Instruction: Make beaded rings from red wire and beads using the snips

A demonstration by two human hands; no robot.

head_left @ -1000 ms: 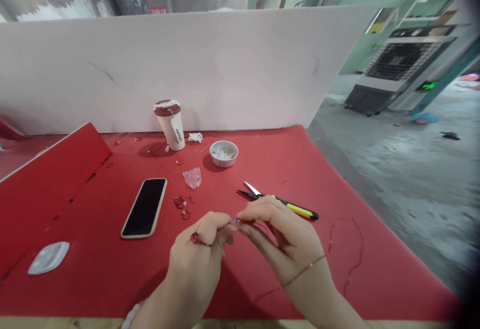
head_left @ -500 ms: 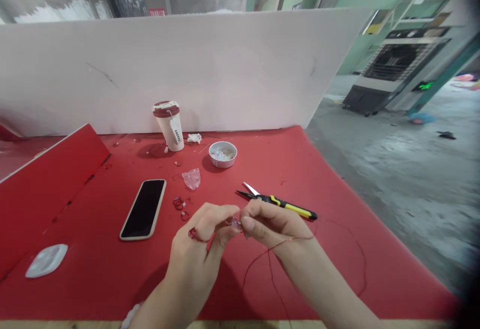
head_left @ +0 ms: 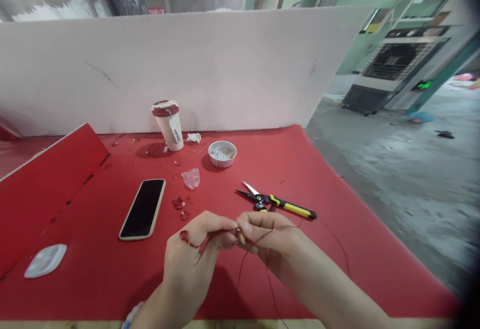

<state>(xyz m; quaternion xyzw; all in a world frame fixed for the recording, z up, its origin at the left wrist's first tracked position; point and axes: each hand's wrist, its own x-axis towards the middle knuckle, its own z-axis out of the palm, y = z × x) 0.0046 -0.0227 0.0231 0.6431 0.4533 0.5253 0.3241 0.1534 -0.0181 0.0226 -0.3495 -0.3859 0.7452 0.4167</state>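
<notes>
My left hand point(head_left: 198, 254) pinches a small shiny bead point(head_left: 237, 230) between thumb and index finger; a red ring point(head_left: 183, 236) circles one of its fingers. Touching it at the fingertips, my right hand point(head_left: 275, 239) is closed on the bead's other side, with thin reddish thread point(head_left: 270, 289) trailing over its back and down to the red table. Fingers partly cover the bead. Just beyond my right hand lie yellow-and-black scissors point(head_left: 292, 208), blades apart. Small red thread loops point(head_left: 178, 202) rest ahead of my left hand.
A phone point(head_left: 143, 209) lies on the red table point(head_left: 273, 159) at left, near a white dish point(head_left: 45, 260). Farther back are a coffee cup point(head_left: 170, 126), a white bowl point(head_left: 222, 161) and a small plastic bag point(head_left: 191, 178). A white board point(head_left: 225, 74) stands behind.
Both hands have moved slightly down toward me, and their fingertips have drawn closer around the bead. The thread has shifted left, and more of the scissors shows.
</notes>
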